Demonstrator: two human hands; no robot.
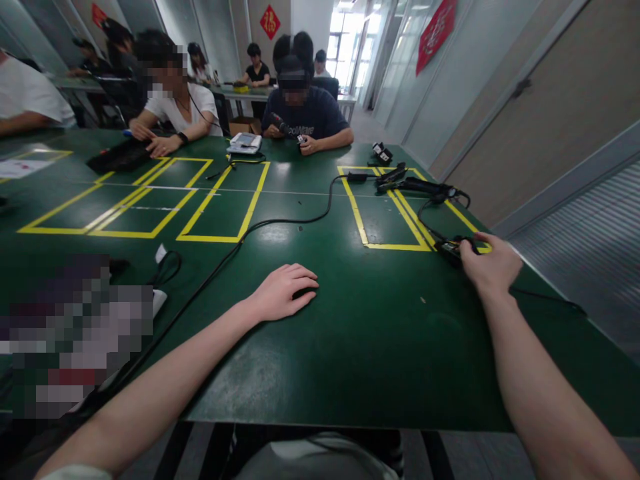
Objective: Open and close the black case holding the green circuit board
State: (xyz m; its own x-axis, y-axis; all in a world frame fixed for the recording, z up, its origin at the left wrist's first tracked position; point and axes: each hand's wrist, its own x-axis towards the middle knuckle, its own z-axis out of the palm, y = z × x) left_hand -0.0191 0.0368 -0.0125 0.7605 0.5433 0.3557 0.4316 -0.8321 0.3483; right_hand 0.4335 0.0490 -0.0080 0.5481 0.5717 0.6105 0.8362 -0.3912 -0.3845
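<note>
My left hand (287, 291) rests on the green table (350, 360), palm down, thumb apart from the loosely bent fingers, holding nothing. At the right, my right hand (493, 267) closes thumb and fingers around a small black device (450, 250) with a cable; its exact kind is not clear, and my fingers cover part of it. Beyond that hand lies a long black tool-like item (425, 188) with a looped cord. A black inline cable box (357, 177) sits to its left. From it a black cable (280, 221) runs across the table, past my left hand.
Yellow tape rectangles (240, 238) mark the tabletop. A black-and-white item (382, 153) stands at the far right. A white device (245, 143) and a black tray (117, 157) lie across the table by seated co-workers. Blurred-out items (85, 340) lie at the left.
</note>
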